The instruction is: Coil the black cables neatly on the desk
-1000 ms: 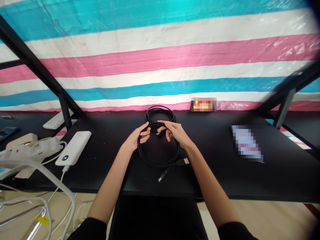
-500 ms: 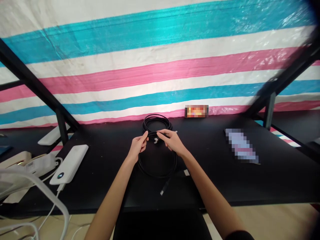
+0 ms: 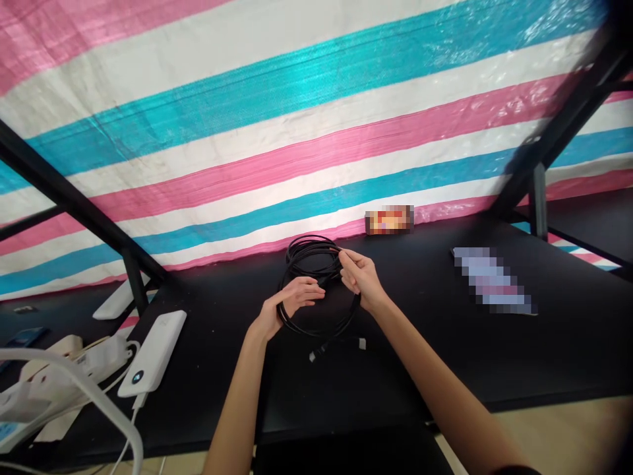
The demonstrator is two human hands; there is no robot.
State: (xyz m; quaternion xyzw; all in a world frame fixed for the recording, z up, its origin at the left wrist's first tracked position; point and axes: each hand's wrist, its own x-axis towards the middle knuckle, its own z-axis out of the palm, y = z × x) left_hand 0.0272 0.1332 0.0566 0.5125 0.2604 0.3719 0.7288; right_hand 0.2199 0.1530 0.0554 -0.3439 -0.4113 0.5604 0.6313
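A black cable (image 3: 310, 237) lies in several round loops, its upper coil on the table beneath and beyond my hands. My right hand (image 3: 363, 278) pinches a strand of it at the coil's right side. My left hand (image 3: 297, 300) is open at the lower left, fingers stretched out towards the right, with a cable loop passing across it near the thumb. Two cable ends with pale connectors, one connector (image 3: 312, 357) and another connector (image 3: 362, 344), lie on the table below the loops.
On the black table (image 3: 222, 382) a white power bank (image 3: 153, 353) with a plugged-in cable lies left, near a power strip (image 3: 93, 363). A blurred-out phone-like object (image 3: 494, 280) lies right, a small blurred box (image 3: 390, 220) at the back. Black frame bars (image 3: 539, 191) slope at both sides before a striped sheet.
My left hand has let go of its pinch, its fingers now spread out lower down. My right hand has shifted slightly right, still pinching cable. The lower loop has drawn up smaller; the view has tilted.
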